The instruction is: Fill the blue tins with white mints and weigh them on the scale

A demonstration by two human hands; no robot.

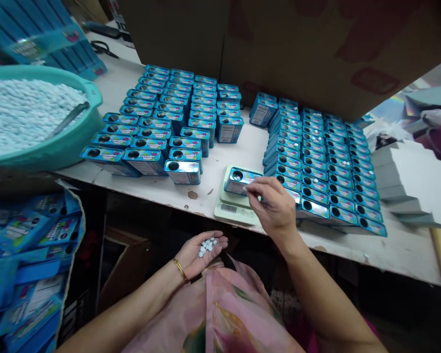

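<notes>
My left hand (202, 252) is palm up and cupped in front of my lap, holding a small heap of pale candies (207, 246). Over the table edge, my right hand (272, 203) is pinched, with what looks like one pale candy (245, 189) at the fingertips. Just beyond those fingers a blue box (238, 186) with a round hole in its top stands on a pale green scale (226, 197). Candy shows in that hole. The scale's display (228, 209) is too small to read.
Rows of blue boxes stand left (147, 156) and right (316, 189) of the scale, some with candies on top. A turquoise basin (91, 105) of candies with a scoop (71, 119) sits at left. Flat blue packs (29, 235) fill a carton below. A cardboard wall (279, 49) rises behind.
</notes>
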